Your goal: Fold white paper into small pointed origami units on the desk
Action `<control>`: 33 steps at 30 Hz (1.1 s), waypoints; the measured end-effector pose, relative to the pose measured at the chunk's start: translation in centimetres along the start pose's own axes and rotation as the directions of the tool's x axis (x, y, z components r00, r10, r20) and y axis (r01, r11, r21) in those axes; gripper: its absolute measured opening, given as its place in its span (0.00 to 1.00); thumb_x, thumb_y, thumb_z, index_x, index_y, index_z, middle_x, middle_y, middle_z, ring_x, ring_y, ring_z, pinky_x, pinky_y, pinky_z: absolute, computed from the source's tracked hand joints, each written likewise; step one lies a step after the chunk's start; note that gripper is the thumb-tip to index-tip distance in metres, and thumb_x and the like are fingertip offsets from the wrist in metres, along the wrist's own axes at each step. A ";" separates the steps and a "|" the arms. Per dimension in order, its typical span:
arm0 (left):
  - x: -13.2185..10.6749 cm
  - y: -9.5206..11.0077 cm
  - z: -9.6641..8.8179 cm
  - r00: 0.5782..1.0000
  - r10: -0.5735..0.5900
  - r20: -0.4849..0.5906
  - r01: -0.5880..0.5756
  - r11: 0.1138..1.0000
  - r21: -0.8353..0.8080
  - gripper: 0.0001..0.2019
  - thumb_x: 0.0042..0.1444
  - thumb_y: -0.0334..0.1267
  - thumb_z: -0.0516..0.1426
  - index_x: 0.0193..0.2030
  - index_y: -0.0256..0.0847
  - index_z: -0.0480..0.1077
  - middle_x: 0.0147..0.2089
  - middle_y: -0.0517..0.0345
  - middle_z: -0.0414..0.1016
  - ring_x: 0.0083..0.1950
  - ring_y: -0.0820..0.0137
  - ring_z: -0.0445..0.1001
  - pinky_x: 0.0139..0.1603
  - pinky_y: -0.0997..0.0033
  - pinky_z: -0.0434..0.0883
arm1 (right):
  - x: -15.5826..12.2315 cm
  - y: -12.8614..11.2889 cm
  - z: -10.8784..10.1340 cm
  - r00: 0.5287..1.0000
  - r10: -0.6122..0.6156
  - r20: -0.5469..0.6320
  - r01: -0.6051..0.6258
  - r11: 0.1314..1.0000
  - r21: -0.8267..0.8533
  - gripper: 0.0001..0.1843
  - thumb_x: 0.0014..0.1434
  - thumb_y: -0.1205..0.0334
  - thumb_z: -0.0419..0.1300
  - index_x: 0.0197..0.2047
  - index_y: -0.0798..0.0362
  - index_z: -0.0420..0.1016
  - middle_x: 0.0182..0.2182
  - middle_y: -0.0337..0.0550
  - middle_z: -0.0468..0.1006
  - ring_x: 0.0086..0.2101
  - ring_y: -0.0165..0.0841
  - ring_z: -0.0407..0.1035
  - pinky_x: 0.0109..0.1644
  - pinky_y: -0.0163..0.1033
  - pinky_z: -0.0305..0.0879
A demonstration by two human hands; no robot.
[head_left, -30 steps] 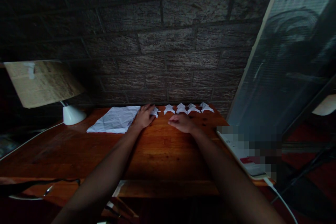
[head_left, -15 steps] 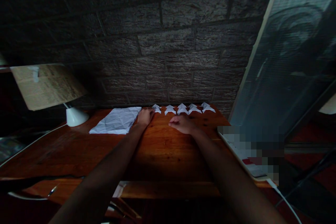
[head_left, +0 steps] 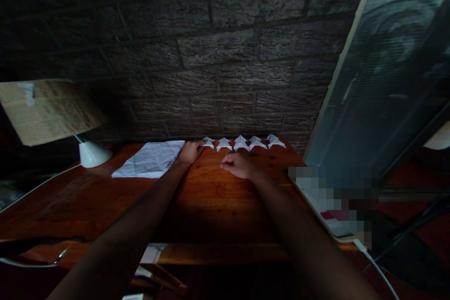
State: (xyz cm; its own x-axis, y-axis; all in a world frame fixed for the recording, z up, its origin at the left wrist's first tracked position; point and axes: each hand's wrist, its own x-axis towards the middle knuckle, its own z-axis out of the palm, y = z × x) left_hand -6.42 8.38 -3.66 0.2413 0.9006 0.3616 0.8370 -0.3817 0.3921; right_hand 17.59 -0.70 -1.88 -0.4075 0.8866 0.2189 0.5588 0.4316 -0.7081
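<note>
Along the back of the wooden desk (head_left: pixel 218 197) stands a row of several small folded white paper figures (head_left: pixel 241 143). My left hand (head_left: pixel 191 152) reaches to the leftmost paper figure (head_left: pixel 208 142), its fingers closed at that figure's left edge and hiding part of it. Just in front of the row, my right hand (head_left: pixel 239 165) hovers over or rests on the wood with curled fingers; nothing shows in them. A creased white paper sheet (head_left: pixel 149 159) lies flat to the left of my left hand.
A table lamp (head_left: pixel 92 153) with a papery shade stands at the left. On the right edge lies a light flat object (head_left: pixel 337 229), partly blurred out, with a white cable (head_left: pixel 378 267). A dark brick wall (head_left: pixel 218 51) rises directly behind the desk.
The whole view has shifted slightly, so everything sits a little further left and up. My left fingers look a bit more stretched towards the leftmost figure; the right hand keeps its curl.
</note>
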 end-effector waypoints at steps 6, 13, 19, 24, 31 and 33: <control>-0.2 0.1 -0.2 0.995 0.101 -0.008 -0.101 0.995 -0.008 0.11 0.60 0.33 0.52 0.41 0.43 0.77 0.47 0.53 0.81 0.48 0.63 0.77 0.55 0.67 0.68 | -0.2 -0.4 0.0 1.000 0.008 -0.010 -0.008 1.000 0.016 0.04 0.57 0.66 0.64 0.35 0.54 0.81 0.35 0.46 0.84 0.35 0.34 0.77 0.41 0.37 0.69; -0.5 0.8 -0.5 0.989 0.147 -0.022 -0.142 0.981 0.134 0.20 0.61 0.36 0.54 0.60 0.42 0.69 0.59 0.49 0.75 0.57 0.60 0.74 0.60 0.63 0.67 | -0.3 -0.8 0.0 1.000 0.004 0.016 -0.004 1.000 0.000 0.05 0.58 0.67 0.63 0.35 0.55 0.81 0.35 0.47 0.84 0.35 0.35 0.77 0.40 0.37 0.69; -0.3 2.2 -0.4 0.983 0.177 0.037 -0.179 0.919 0.352 0.16 0.64 0.36 0.51 0.54 0.44 0.75 0.59 0.49 0.75 0.60 0.61 0.71 0.63 0.62 0.65 | -0.4 -1.2 0.0 1.000 0.016 0.010 -0.016 0.998 -0.065 0.06 0.58 0.65 0.63 0.36 0.53 0.82 0.36 0.45 0.84 0.36 0.34 0.77 0.40 0.35 0.69; 0.0 2.9 -0.1 0.990 0.111 0.082 -0.137 0.868 0.477 0.16 0.65 0.34 0.50 0.53 0.45 0.76 0.53 0.49 0.79 0.53 0.62 0.76 0.55 0.66 0.70 | -0.3 -1.2 0.1 1.000 0.011 0.026 -0.009 0.995 -0.095 0.07 0.59 0.64 0.62 0.38 0.55 0.82 0.37 0.44 0.85 0.37 0.33 0.78 0.42 0.34 0.69; -0.3 2.6 -0.9 0.989 0.087 0.117 -0.137 0.828 0.543 0.18 0.67 0.37 0.48 0.58 0.47 0.73 0.54 0.49 0.78 0.52 0.61 0.78 0.51 0.67 0.71 | -0.1 -1.0 0.2 0.999 0.014 0.033 -0.011 0.996 -0.094 0.07 0.59 0.64 0.62 0.38 0.54 0.82 0.37 0.44 0.85 0.38 0.34 0.78 0.42 0.33 0.69; -0.6 2.4 -1.3 0.984 0.126 0.128 -0.176 0.822 0.542 0.18 0.67 0.36 0.47 0.58 0.44 0.73 0.58 0.49 0.76 0.56 0.61 0.76 0.54 0.67 0.70 | -0.2 -1.1 0.2 0.999 0.019 0.035 -0.016 0.996 -0.088 0.07 0.59 0.64 0.63 0.38 0.53 0.82 0.37 0.44 0.85 0.37 0.34 0.78 0.42 0.34 0.69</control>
State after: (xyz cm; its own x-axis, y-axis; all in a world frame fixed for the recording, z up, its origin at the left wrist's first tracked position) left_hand -5.20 6.66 -1.84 0.4058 0.8642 0.2974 0.9116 -0.3594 -0.1995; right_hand 16.91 -1.33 -1.30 -0.4216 0.8884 0.1815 0.6270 0.4302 -0.6494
